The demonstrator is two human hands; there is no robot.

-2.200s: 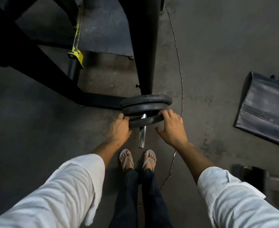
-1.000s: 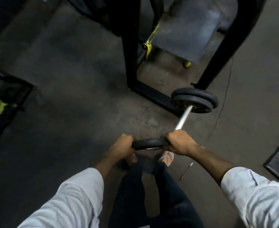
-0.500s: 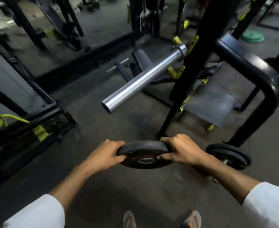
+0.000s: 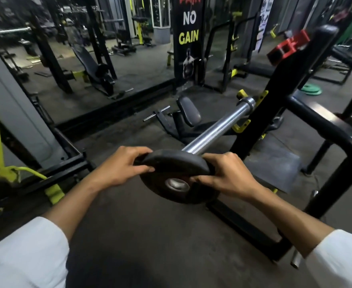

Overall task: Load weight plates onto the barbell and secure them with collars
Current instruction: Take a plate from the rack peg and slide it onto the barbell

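Head view: left hand (image 4: 122,167) and right hand (image 4: 225,176) grip the weight plate (image 4: 177,177); its hole should line up squarely with the barbell sleeve (image 4: 218,129).

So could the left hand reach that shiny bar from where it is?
Probably yes, but not freely: the left hand and right hand both grip the weight plate, which covers the near end of the barbell sleeve.

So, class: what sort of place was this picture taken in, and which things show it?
Almost certainly a gym: a long chrome barbell sleeve resting on a black steel rack, a round black weight plate held in both hands, and a padded black incline bench behind.
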